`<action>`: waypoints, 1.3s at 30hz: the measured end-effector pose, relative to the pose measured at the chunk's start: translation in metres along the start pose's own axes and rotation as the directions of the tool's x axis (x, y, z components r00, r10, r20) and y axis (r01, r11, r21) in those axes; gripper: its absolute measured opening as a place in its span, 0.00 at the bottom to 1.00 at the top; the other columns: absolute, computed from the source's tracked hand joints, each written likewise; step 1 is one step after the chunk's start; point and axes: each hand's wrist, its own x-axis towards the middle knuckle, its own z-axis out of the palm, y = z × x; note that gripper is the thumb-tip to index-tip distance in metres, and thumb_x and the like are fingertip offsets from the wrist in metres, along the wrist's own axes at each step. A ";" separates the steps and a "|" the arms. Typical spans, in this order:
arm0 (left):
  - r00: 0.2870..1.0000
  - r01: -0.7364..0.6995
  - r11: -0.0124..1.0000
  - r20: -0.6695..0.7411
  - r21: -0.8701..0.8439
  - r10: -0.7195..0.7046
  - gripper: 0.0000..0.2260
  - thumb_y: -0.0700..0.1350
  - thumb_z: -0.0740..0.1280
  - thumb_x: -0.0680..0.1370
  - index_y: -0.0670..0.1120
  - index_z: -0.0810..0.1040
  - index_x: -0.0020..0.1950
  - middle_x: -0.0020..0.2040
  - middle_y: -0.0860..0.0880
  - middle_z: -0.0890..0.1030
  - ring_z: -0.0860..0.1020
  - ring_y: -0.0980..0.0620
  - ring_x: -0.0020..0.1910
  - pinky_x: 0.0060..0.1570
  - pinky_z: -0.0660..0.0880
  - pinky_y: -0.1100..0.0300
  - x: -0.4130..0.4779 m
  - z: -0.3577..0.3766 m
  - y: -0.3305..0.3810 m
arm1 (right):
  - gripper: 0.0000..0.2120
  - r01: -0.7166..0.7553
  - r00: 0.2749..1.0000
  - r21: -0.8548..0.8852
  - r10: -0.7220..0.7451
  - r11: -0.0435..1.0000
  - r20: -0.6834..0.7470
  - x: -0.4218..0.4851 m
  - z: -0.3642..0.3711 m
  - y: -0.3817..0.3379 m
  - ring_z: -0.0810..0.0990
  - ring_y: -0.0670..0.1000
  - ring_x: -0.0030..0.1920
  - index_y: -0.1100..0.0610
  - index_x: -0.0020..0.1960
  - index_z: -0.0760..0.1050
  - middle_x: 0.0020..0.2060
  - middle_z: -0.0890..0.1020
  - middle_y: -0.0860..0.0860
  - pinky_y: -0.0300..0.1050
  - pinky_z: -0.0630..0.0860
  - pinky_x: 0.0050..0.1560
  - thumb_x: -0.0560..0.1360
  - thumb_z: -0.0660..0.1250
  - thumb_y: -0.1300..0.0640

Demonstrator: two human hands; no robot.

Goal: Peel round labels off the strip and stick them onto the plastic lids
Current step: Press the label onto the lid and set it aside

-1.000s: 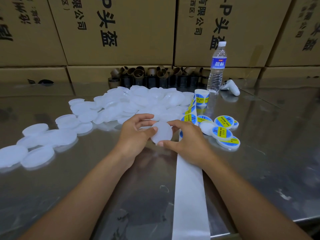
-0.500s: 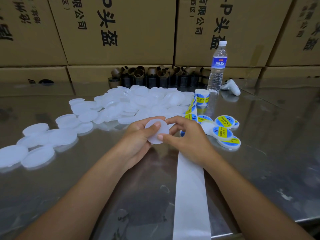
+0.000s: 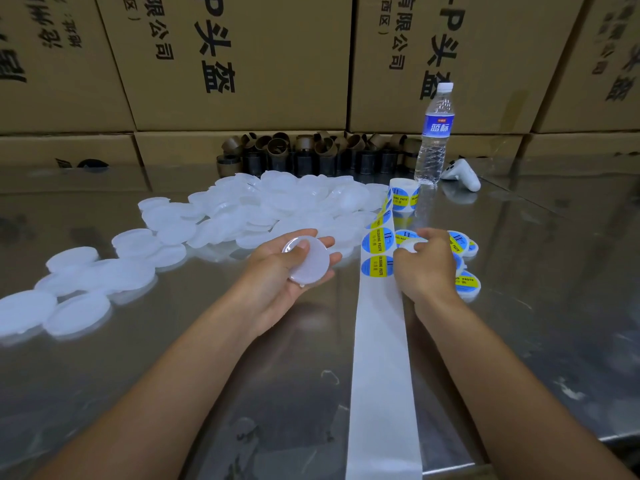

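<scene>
Label strip [image 3: 381, 358] runs as a white backing band from the bottom edge, right of centre, up the bench [image 3: 561, 278] to a small roll [image 3: 403, 197] standing upright upper-middle right. Lower stretch is bare; blue-and-yellow round labels [image 3: 377, 266] start at mid-frame & continue up to the roll. Left grip [image 3: 287, 271], centre frame just left of the strip, is palm-up w/ a plain lid [image 3: 310, 261] lying tilted on the fingers, thumb pressed on its upper-left rim, so the lid is pinched btw thumb & fingers, off the bench. Right grip [image 3: 427, 268] sits at the strip's right edge beside the lowest two labels, back of hand to camera, fingers curled down; can't tell if they pinch a label or anything else. A whitish round thing shows at its fingertips, too unclear to name. Labelled lids [image 3: 467, 287] lie partly hidden behind & right of that hand. Big heap of unlabelled lids [image 3: 277, 206] spreads from centre to left edge. Back of bench: row of cardboard cores [image 3: 311, 154], water bottle [image 3: 434, 140] upright, white controller [image 3: 462, 174] next to it. Cartons [image 3: 242, 64] w/ black print fill the top.
</scene>
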 end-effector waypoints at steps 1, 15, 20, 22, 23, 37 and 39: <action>1.000 0.001 1.000 -0.006 0.000 -0.001 0.09 0.36 0.56 0.82 0.40 0.76 0.54 0.45 0.45 0.85 0.84 0.44 0.44 0.42 0.82 0.53 0.000 -0.001 0.000 | 0.23 -0.005 1.000 -0.010 0.005 1.000 0.021 -0.001 0.000 0.001 0.73 0.58 0.60 0.60 0.68 0.63 0.60 0.74 0.57 0.50 0.73 0.57 0.74 0.61 0.66; 0.996 0.084 0.973 0.016 0.216 -0.089 0.12 0.42 0.61 0.81 0.40 0.77 0.61 0.58 0.42 0.81 0.82 0.46 0.54 0.47 0.81 0.57 -0.001 0.002 -0.006 | 0.11 -0.181 0.921 0.423 0.002 0.888 0.390 -0.014 0.006 -0.014 0.79 0.54 0.46 0.56 0.47 0.70 0.39 0.78 0.53 0.51 0.76 0.54 0.73 0.66 0.70; 0.989 0.095 0.961 0.087 0.260 -0.121 0.14 0.45 0.62 0.80 0.38 0.78 0.61 0.56 0.41 0.82 0.81 0.47 0.49 0.48 0.79 0.56 -0.004 0.003 -0.005 | 0.11 -0.102 0.892 0.416 -0.102 0.904 0.440 -0.018 0.006 -0.015 0.78 0.53 0.41 0.56 0.43 0.69 0.36 0.78 0.53 0.49 0.77 0.49 0.73 0.68 0.70; 0.993 0.084 0.965 0.063 0.249 -0.102 0.12 0.42 0.65 0.78 0.38 0.78 0.60 0.53 0.41 0.83 0.82 0.49 0.44 0.42 0.81 0.59 -0.005 0.003 -0.005 | 0.12 0.017 0.904 0.345 -0.162 0.939 0.397 -0.020 0.008 -0.014 0.77 0.50 0.37 0.54 0.42 0.70 0.36 0.77 0.51 0.43 0.77 0.43 0.72 0.69 0.68; 0.995 0.077 0.967 0.049 0.244 -0.091 0.11 0.40 0.66 0.78 0.39 0.79 0.58 0.51 0.41 0.83 0.83 0.50 0.42 0.40 0.81 0.60 -0.004 0.002 -0.005 | 0.12 0.135 0.910 0.275 -0.229 0.952 0.346 -0.020 0.008 -0.013 0.76 0.47 0.36 0.52 0.42 0.70 0.37 0.77 0.50 0.39 0.75 0.41 0.72 0.70 0.66; 0.998 -0.008 0.945 0.067 0.328 -0.015 0.08 0.36 0.66 0.78 0.47 0.80 0.53 0.45 0.45 0.84 0.82 0.52 0.38 0.33 0.78 0.62 -0.006 0.000 -0.006 | 0.18 0.696 0.716 -0.167 -0.661 0.698 0.224 -0.022 0.010 -0.003 0.66 0.43 0.51 0.52 0.60 0.79 0.47 0.67 0.46 0.32 0.63 0.49 0.71 0.73 0.58; 0.997 -0.020 0.937 0.079 0.347 -0.008 0.09 0.36 0.66 0.78 0.48 0.81 0.52 0.46 0.45 0.84 0.83 0.51 0.40 0.38 0.80 0.60 -0.006 0.000 -0.006 | 0.19 0.689 0.723 -0.182 -0.649 0.702 0.236 -0.022 0.011 -0.002 0.64 0.41 0.51 0.51 0.62 0.77 0.47 0.67 0.46 0.31 0.61 0.49 0.71 0.73 0.57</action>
